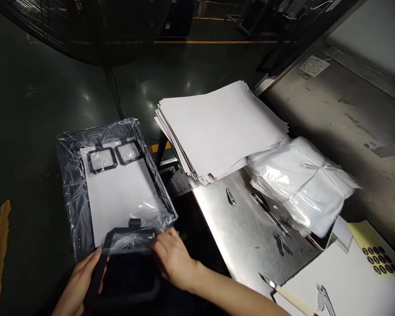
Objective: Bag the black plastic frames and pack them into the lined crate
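A black rectangular frame (109, 240) with a small tab on its top edge is held low in front of me, tilted. My left hand (80, 278) grips its left side, thumb along the edge. My right hand (174, 259) is closed at its upper right corner; whether it pinches the frame or the clear film (133, 240) at the frame's top is hidden. Just beyond is a crate (67, 175) lined with clear plastic. On white paper (120, 193) inside it lie two similar black frames, a left one (102, 170) and a right one (130, 160), in clear film.
Right of the crate, a metal table (217, 210) carries a stack of white sheets (217, 127), a tied clear-plastic bundle (303, 184), nail clippers (231, 197), a pen (271, 215), a craft knife (289, 296) and a yellow sticker sheet (365, 237). A large fan (85, 30) stands behind.
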Available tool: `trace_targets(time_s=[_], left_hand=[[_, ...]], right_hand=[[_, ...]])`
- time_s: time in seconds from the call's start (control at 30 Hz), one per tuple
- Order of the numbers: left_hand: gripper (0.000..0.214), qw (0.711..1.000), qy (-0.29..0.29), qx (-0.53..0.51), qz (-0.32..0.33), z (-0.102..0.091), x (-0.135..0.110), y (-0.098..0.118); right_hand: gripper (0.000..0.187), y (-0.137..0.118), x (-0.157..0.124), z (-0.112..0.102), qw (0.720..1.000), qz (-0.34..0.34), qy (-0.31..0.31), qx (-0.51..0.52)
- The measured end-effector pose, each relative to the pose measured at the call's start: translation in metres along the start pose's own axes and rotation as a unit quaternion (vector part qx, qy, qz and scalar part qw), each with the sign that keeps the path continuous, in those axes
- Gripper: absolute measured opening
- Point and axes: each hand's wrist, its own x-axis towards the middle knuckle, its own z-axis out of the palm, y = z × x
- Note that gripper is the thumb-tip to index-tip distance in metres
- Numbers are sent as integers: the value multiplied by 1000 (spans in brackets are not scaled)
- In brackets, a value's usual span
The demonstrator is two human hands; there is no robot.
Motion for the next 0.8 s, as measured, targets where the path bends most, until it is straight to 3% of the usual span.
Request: trace_targets(time_s=[0.17,0.3,0.43,0.53,0.63,0.73,0.8], left_hand=[[41,999,8,-20,30,2,2,-15],[42,997,-8,-48,56,1,1,-9],[44,996,-4,-66,63,6,0,-5],[44,995,-3,-72,62,11,-1,-11],[43,996,-5,-78,51,12,0,-18],[44,995,-5,-97,34,10,1,-16],[44,994,7,-109,30,9,1,-12]], right_hand=[[15,23,-6,7,997,65,42,14],[27,27,-9,1,991,95,44,80],[18,31,-2,6,985,125,56,100],[21,27,-9,13,978,175,73,89],[20,6,-28,9,970,207,47,118],[19,-19,-45,-6,941,242,-43,235],[19,-27,-48,-11,892,308,-73,322]])
